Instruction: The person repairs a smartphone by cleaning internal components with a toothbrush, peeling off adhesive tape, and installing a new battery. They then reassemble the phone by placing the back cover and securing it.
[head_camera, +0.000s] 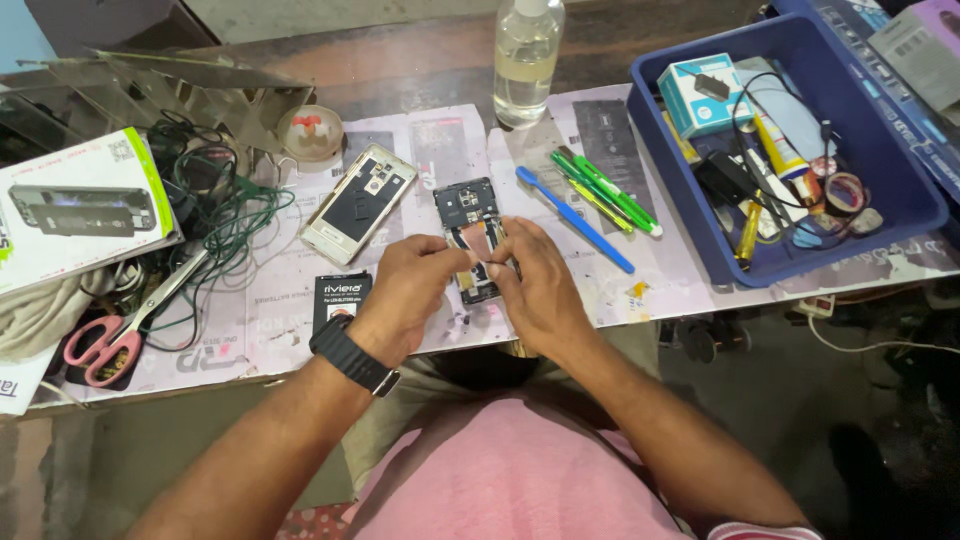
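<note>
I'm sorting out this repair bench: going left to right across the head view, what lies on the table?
Pink-handled scissors → tangle of green wire → gold phone back cover → opened phone under the left hand and right hand → blue plastic tool → green tools → blue tray.

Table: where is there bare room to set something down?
One patch lies between the scissors and the black packet. Another lies between the blue tool and the bin. The left end is crowded with wires and a box.
</note>
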